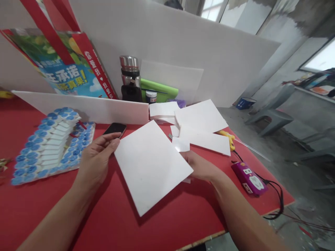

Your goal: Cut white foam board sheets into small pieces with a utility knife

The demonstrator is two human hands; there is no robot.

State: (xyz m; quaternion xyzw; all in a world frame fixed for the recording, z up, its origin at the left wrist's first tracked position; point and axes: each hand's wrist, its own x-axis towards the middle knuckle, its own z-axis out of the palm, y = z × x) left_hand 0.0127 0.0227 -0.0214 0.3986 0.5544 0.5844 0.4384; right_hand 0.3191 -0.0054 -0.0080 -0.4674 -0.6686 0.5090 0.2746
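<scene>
Your left hand (96, 157) is half curled, its thumb by the left corner of the smooth white square (153, 167); I can't tell if it pinches. Your right hand (196, 164) grips the right corner, fingers hidden below. The square is over the shiny red table (110, 219), near bumpy blue flowers (31, 155) and thin white pieces (201, 116).
</scene>
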